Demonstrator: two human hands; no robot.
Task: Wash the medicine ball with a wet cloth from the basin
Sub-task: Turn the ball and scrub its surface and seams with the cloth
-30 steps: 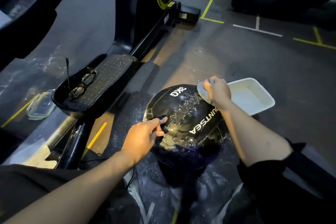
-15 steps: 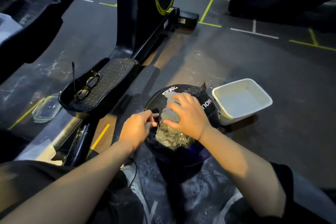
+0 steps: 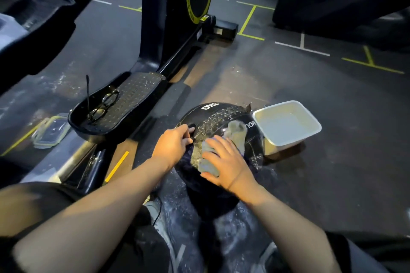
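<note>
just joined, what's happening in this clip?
A person crouched on a gym floor is washing a black medicine ball. The right hand presses a grey cloth flat on top of the ball, over the stitched seam, while the left hand steadies the ball's side. The white basin with water sits on the floor just right of the ball. A pair of glasses lies on the machine pedal nearby.

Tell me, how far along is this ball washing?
Midway, it seems. Done: the cloth is out of the basin and suds coat the laced seam of the medicine ball. In hand: the right hand presses the cloth flat on the ball's top while the left hand steadies its side. Left: the dark panels around "3KG" look unsoaped, and the underside is hidden.
</note>
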